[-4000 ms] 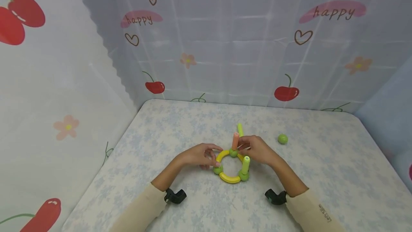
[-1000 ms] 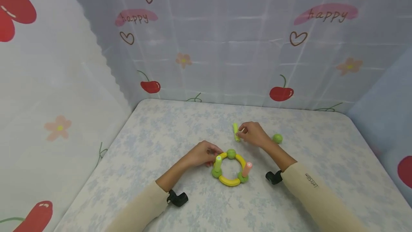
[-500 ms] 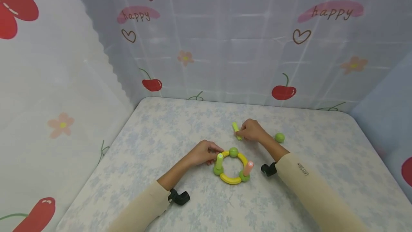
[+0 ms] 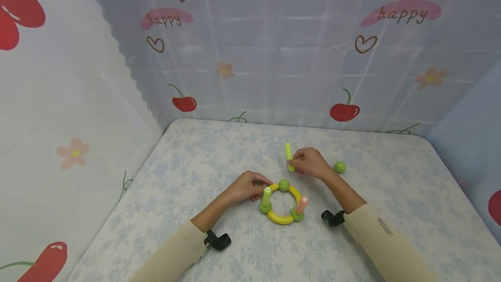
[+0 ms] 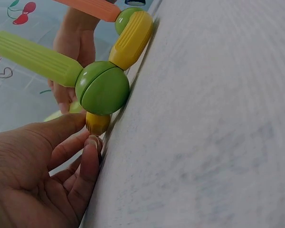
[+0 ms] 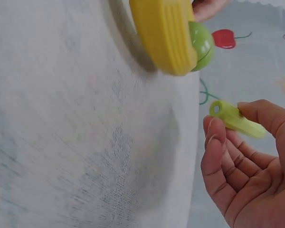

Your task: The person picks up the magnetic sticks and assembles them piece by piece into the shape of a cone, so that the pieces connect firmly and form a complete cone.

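Observation:
My right hand (image 4: 312,162) pinches a light yellow-green ribbed rod (image 6: 238,121) between thumb and fingers, behind the ring; in the right wrist view its holed end shows. My left hand (image 4: 245,185) holds a yellow curved piece (image 5: 98,122) of the ring at its left side, thumb on one side and fingertips on the other. Yellow curved pieces (image 4: 280,218) and three green balls make up this ring. A light green rod (image 4: 267,196) stands on the left ball (image 5: 102,88). From the right ball (image 4: 297,215) rises an orange rod (image 4: 302,205). The back ball (image 4: 284,185) bears no rod.
A loose green ball (image 4: 340,167) lies on the table beside the right forearm. The table (image 4: 219,147) has a pale blue floral cover, and printed curtains (image 4: 258,86) stand at its back and sides.
The ring has turned clockwise, bringing the orange rod from back to right and the green one from right to left. My right hand has moved back, gripped the lying green rod and drawn it up.

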`<action>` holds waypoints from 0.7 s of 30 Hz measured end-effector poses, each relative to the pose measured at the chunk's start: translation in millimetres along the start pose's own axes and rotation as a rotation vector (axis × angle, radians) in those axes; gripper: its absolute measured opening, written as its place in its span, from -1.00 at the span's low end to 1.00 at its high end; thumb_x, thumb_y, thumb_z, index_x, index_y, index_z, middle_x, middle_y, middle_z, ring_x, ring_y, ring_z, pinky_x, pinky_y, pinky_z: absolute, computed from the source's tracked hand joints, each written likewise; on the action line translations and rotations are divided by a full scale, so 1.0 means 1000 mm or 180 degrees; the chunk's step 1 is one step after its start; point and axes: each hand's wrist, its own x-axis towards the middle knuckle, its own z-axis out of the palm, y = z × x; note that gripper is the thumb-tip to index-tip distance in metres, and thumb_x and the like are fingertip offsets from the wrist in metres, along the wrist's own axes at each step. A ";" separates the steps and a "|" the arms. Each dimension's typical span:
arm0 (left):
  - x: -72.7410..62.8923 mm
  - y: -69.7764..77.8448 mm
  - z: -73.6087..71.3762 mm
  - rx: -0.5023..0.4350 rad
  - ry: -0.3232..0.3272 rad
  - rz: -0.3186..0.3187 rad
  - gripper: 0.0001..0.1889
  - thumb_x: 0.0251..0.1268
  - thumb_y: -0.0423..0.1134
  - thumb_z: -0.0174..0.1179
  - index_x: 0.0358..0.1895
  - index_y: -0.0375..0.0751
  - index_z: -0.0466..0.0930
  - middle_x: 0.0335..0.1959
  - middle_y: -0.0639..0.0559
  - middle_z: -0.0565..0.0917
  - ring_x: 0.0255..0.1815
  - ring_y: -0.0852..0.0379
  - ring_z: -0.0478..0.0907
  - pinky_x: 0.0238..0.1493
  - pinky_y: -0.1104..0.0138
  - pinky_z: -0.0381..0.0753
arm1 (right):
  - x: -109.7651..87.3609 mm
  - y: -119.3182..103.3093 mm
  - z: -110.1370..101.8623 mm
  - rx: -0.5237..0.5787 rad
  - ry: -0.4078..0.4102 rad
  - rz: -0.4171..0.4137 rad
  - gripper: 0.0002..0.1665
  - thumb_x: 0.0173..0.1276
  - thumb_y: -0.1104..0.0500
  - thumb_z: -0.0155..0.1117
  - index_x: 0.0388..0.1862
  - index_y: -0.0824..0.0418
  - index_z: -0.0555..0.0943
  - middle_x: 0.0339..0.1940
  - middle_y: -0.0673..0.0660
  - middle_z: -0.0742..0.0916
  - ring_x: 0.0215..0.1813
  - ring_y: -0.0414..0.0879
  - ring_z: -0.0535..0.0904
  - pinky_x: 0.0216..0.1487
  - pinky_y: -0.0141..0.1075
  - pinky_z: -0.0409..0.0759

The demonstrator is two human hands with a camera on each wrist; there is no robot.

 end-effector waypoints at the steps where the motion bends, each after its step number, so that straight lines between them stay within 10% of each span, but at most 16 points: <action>1: 0.000 0.000 0.000 -0.0009 0.0005 -0.0005 -0.79 0.50 -0.28 0.20 0.05 -0.10 0.77 -0.45 0.00 0.71 -0.61 0.12 0.60 -0.53 0.28 0.66 | -0.004 -0.001 0.000 0.0053 0.0016 -0.0063 -0.75 0.43 0.08 0.37 -0.23 0.28 0.67 -0.49 0.18 0.76 -0.46 0.06 0.68 -0.39 -0.16 0.65; 21: -0.001 -0.001 0.000 -0.0032 0.0015 0.0029 -0.79 0.49 -0.28 0.20 0.05 -0.09 0.77 -0.44 0.02 0.70 -0.61 0.12 0.59 -0.53 0.28 0.65 | -0.044 -0.008 0.010 0.0239 -0.0122 -0.1048 -0.92 0.40 0.15 0.42 -0.19 0.12 0.71 -0.31 0.02 0.77 -0.38 0.08 0.72 -0.43 -0.29 0.64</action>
